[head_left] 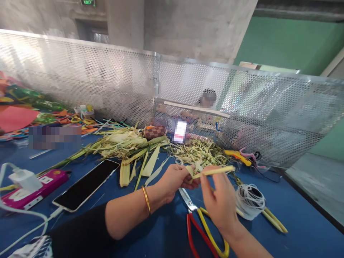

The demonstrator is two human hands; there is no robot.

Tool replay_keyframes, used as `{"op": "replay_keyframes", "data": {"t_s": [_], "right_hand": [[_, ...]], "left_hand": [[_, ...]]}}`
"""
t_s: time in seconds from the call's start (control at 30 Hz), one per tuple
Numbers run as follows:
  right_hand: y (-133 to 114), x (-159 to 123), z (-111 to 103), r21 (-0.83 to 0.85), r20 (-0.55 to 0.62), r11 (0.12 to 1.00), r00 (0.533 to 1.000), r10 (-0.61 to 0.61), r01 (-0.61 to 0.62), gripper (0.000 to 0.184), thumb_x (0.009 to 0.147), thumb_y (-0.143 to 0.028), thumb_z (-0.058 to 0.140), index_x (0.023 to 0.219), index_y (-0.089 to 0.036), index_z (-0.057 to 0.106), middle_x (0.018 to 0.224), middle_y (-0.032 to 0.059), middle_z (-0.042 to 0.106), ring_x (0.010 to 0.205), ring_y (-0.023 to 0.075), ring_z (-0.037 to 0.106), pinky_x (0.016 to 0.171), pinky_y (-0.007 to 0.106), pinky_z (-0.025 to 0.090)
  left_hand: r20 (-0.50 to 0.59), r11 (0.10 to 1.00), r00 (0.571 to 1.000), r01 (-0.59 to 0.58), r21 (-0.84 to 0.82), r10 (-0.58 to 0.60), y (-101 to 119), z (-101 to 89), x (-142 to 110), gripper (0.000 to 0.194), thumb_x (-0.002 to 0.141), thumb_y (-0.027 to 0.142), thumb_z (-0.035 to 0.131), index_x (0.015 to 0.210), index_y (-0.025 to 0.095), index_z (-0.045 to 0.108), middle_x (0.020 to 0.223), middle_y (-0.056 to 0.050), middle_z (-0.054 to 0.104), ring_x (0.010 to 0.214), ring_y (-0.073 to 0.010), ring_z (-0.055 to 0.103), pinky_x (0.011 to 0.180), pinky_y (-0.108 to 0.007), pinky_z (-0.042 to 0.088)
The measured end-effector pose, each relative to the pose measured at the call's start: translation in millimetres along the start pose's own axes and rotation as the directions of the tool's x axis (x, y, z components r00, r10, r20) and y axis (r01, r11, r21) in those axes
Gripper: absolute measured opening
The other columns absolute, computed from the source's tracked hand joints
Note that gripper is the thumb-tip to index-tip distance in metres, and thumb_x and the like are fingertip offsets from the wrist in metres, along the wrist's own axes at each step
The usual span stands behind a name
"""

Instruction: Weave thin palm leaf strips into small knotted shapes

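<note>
A pale yellow-green husk strip point(221, 171) runs between my two hands, with its near end bent into a loop. My left hand point(173, 181), with a gold bangle on the wrist, pinches the looped end. The fingers of my right hand point(219, 197) are closed on the straight length, and its free end sticks out to the right. Scissors point(191, 208) with one red and one yellow handle lie below my hands, blades pointing away and partly hidden. A roll of white cord point(250, 201) sits to the right of my right hand.
Long husks point(120, 143) and a heap of shredded husk point(204, 152) lie beyond my hands. A phone point(87, 184) on a cable and a magenta power strip point(34, 190) are at left. A yellow tool point(238, 157) lies near the perforated metal screen point(120, 86), behind which a person sits.
</note>
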State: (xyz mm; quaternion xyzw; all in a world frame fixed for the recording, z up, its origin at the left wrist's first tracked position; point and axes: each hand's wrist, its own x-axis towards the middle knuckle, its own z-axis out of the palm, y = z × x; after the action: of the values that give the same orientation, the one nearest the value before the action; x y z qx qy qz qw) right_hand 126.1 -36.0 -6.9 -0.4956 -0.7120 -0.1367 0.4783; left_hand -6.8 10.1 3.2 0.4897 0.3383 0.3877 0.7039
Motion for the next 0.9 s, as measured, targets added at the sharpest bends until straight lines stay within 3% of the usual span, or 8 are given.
{"op": "replay_keyframes", "data": {"t_s": [0.03,0.1,0.17,0.23,0.4,0.6,0.73,0.9], "right_hand": [[3.5,2.0,-0.6,0.066,0.045,0.98,0.982,0.184,-0.187,0.013,0.088,-0.028,0.047,0.08,-0.02,0.053,0.077,0.0078,0.062,0.075,0.0219,0.059,0.066,0.034,0.046],[8.6,5.7,-0.3,0.207,0.242,0.832,0.851,0.466,-0.514,0.02,0.086,-0.035,0.048,0.071,-0.022,0.05,0.065,0.0036,0.059,0.06,0.0195,0.058,0.056,0.032,0.045],[10.1,8.1,1.7,0.335,0.427,0.631,0.71,0.56,-0.699,0.025,0.083,-0.039,0.051,0.065,-0.022,0.047,0.057,-0.0005,0.055,0.048,0.0162,0.054,0.048,0.029,0.043],[8.3,9.0,4.5,0.424,0.501,0.481,0.641,0.582,-0.768,0.027,0.078,-0.042,0.056,0.063,-0.022,0.046,0.052,-0.0035,0.05,0.041,0.0133,0.049,0.042,0.027,0.038],[4.2,6.2,11.7,0.497,0.489,0.331,0.574,0.657,-0.802,0.031,0.068,-0.043,0.064,0.058,-0.021,0.045,0.046,-0.0071,0.045,0.036,0.0109,0.046,0.036,0.023,0.032],[8.2,3.6,15.7,0.522,0.437,0.289,0.542,0.717,-0.803,0.026,0.067,-0.04,0.065,0.061,-0.02,0.05,0.049,-0.0064,0.052,0.039,0.0115,0.052,0.037,0.022,0.036],[6.0,5.3,14.6,0.536,0.423,0.255,0.517,0.744,-0.805,0.026,0.062,-0.038,0.068,0.058,-0.019,0.05,0.045,-0.0065,0.049,0.037,0.0117,0.05,0.037,0.023,0.038],[5.1,4.4,16.3,0.531,0.482,0.19,0.479,0.734,-0.826,0.033,0.057,-0.044,0.072,0.06,-0.018,0.053,0.049,-0.0054,0.052,0.036,0.0095,0.047,0.037,0.023,0.04]], "left_hand": [[0.002,1.0,1.0,-0.005,0.024,0.005,0.5,0.5,-0.4,0.041,0.073,0.051,0.062,0.063,0.012,0.063,0.059,-0.005,0.063,0.054,-0.0116,0.058,0.06,-0.024,0.047],[-0.008,0.998,1.0,-0.023,0.057,0.024,0.4,1.3,-0.5,0.038,0.075,0.048,0.06,0.065,0.011,0.063,0.061,-0.006,0.064,0.052,-0.011,0.058,0.057,-0.023,0.047],[-0.014,0.996,0.999,-0.042,0.08,0.043,-1.0,1.4,0.4,0.035,0.077,0.045,0.059,0.065,0.012,0.062,0.06,-0.005,0.064,0.051,-0.0101,0.057,0.055,-0.022,0.046],[-0.023,0.994,0.998,-0.057,0.095,0.059,-2.8,0.7,1.9,0.03,0.076,0.041,0.06,0.066,0.012,0.061,0.059,-0.004,0.063,0.052,-0.0097,0.056,0.056,-0.021,0.046],[-0.067,0.993,0.995,-0.068,0.101,0.075,-4.1,-0.6,3.8,0.024,0.069,0.036,0.066,0.067,0.013,0.06,0.061,-0.002,0.062,0.054,-0.0094,0.057,0.058,-0.021,0.047],[-0.036,0.996,0.996,-0.085,0.015,0.086,-0.1,-0.4,1.3,0.01,0.064,0.02,0.057,0.055,0.014,0.056,0.054,0.002,0.05,0.052,-0.0093,0.056,0.059,-0.022,0.048],[0.02,0.997,0.997,-0.071,-0.011,0.071,-1.4,-0.5,0.7,0.005,0.061,0.017,0.06,0.058,0.013,0.06,0.061,-0.001,0.057,0.057,-0.0099,0.057,0.063,-0.023,0.05],[-0.085,0.998,0.995,-0.053,0.015,0.054,-5.6,0.2,2.1,0.01,0.064,0.02,0.07,0.067,0.012,0.064,0.062,-0.002,0.059,0.055,-0.0084,0.055,0.056,-0.02,0.047]]}}
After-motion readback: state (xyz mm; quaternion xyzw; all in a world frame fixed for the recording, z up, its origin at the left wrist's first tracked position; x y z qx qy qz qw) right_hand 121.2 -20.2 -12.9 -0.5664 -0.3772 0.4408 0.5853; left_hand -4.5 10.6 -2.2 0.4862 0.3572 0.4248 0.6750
